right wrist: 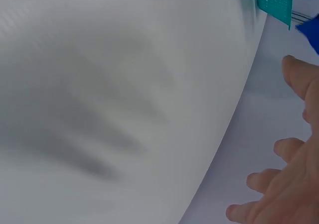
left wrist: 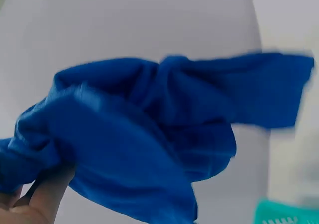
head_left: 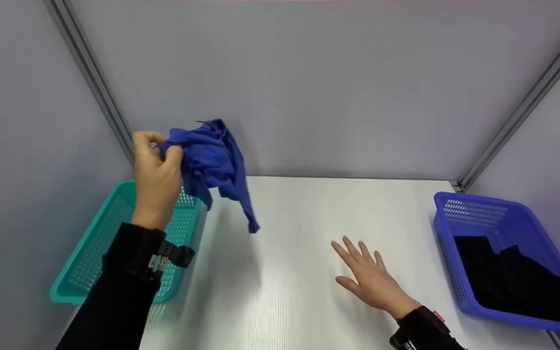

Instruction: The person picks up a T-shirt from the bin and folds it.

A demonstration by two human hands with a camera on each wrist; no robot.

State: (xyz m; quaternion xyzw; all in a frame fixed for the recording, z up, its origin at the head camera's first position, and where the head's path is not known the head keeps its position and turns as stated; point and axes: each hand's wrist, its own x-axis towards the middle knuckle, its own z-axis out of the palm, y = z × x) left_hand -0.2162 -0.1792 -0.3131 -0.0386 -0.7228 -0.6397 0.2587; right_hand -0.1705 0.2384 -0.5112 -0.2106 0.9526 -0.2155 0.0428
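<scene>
Blue cloth (head_left: pixel 214 158), nine o'clock: left hand (head_left: pixel 156 177) pinches one edge, presumably so it drapes; right hand (head_left: pixel 368 278) spread, five o'clock.

Blue garment (head_left: pixel 217 158) pinched in the left hand (head_left: pixel 156 180)
Below the grip, a teal perforated basket (head_left: pixel 85 265) is seen; farther right, the right hand (head_left: pixel 370 279) is held spread.

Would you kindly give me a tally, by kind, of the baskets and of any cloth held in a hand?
Containers: 2 (teal basket, violet-blue basket)
Held fabric: 1 (blue cloth, in the left hand)
Total: 3
</scene>
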